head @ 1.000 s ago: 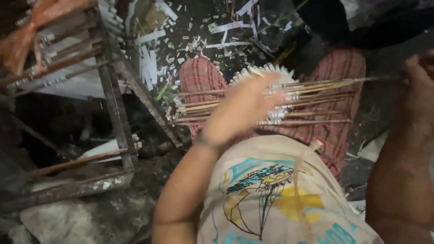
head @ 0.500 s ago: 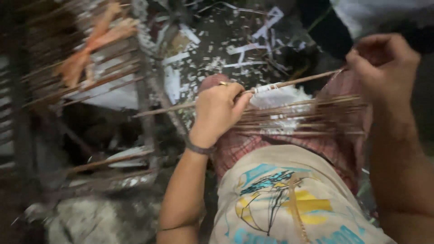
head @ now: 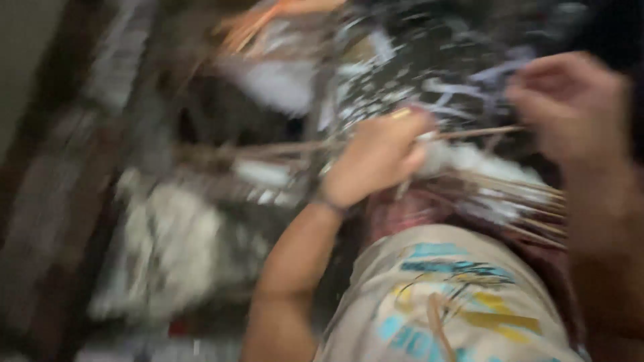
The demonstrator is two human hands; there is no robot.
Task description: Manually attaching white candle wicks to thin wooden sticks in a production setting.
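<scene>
Left hand [head: 379, 157] and right hand [head: 570, 107] — each grip clenched on one thin stick [head: 476, 133] — blurred.

A person's left hand [head: 379, 157] closes around one thin stick [head: 479, 132] that runs toward three o'clock, where the right hand [head: 570, 107] pinches its far end. A bundle of sticks [head: 516, 208] lies across the lap at four o'clock. White paper scraps [head: 429, 60] litter the dark floor at twelve o'clock. Heavy blur.
</scene>
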